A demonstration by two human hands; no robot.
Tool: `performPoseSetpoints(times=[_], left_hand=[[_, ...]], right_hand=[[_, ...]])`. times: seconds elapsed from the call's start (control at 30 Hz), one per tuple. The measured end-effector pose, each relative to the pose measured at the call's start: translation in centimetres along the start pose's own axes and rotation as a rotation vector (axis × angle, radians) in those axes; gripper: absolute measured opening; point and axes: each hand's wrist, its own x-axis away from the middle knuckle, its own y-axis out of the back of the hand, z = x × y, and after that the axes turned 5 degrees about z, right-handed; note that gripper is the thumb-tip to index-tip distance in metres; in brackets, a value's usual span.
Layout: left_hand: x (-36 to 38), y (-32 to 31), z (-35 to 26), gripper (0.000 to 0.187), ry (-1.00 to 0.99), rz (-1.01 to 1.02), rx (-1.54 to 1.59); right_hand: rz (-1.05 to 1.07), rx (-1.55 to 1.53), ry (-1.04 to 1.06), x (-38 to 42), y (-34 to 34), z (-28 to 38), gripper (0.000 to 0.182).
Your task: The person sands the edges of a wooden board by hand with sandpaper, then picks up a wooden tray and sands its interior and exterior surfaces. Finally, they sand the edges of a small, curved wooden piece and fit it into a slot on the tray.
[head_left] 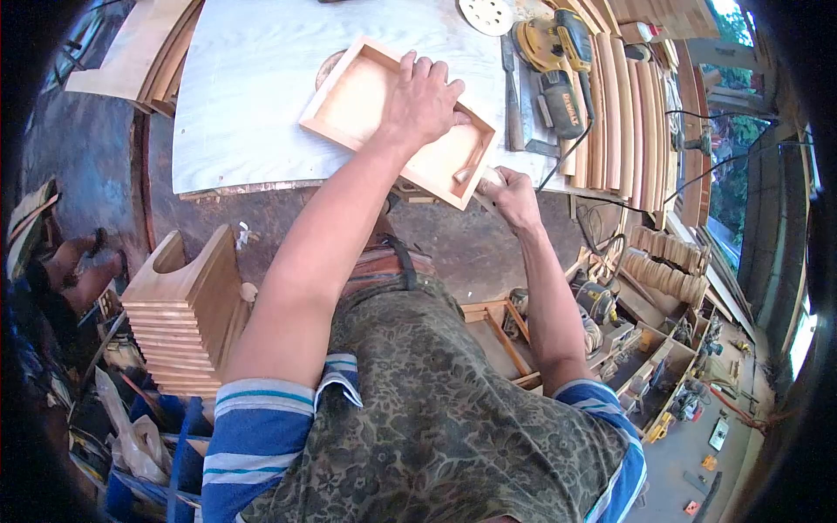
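Note:
A shallow rectangular wooden tray (349,144) is tilted at an angle over the near edge of the pale worktable (248,105). My left hand (423,103) grips its far wall, with the fingers over the rim and the thumb on the inner side. At the tray's near right corner, my right hand (514,200) has its fingers closed around a small pale piece that I cannot make out. Part of a brown round disc (329,66) shows from under the tray's left end.
A yellow and black sander (545,45), a perforated sanding disc (486,13) and a long flat tool (511,96) lie at the table's right. Beside them are wooden strips (623,118). Cut boards (179,327) stand stacked at lower left; a tool-filled wooden box (649,375) is at lower right.

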Motion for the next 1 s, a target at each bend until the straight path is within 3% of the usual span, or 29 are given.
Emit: performPoseSetpoints(times=[0.37, 0.43, 0.53, 0.6, 0.7, 0.8, 0.97, 1.0], left_hand=[[-1.3, -0.1, 0.3, 0.053, -0.086, 0.033, 0.034], [-0.5, -0.1, -1.0, 0.052, -0.029, -0.15, -0.062], [3.4, 0.8, -3.9, 0.051, -0.009, -0.237, -0.061], [6.8, 1.5, -6.1, 0.044, 0.049, -0.003, 0.1], [9.6, 0.1, -6.9, 0.036, -0.005, 0.088, 0.189], [10.2, -0.4, -7.4, 0.032, -0.054, -0.101, 0.136], [9.3, -0.5, -6.7, 0.025, -0.019, -0.048, 0.044], [9.0, 0.0, -6.7, 0.025, 0.03, 0.055, 0.072]], right_hand=[[-0.108, 0.052, -0.055, -0.9, -1.2, 0.5, 0.062], [-0.129, 0.037, -0.062, -0.6, -1.5, 1.0, 0.063], [-0.162, 0.018, 0.001, -0.9, -1.6, -0.1, 0.063], [-0.173, -0.015, 0.086, -1.1, -2.0, -0.6, 0.064], [-0.166, 0.101, 0.07, -1.3, -1.8, -0.6, 0.06], [-0.167, 0.056, 0.166, -1.0, -1.9, -0.2, 0.048], [-0.154, 0.068, 0.203, -1.1, -1.8, 0.0, 0.05], [-0.161, 0.015, 0.233, -1.5, -2.0, -0.5, 0.049]])
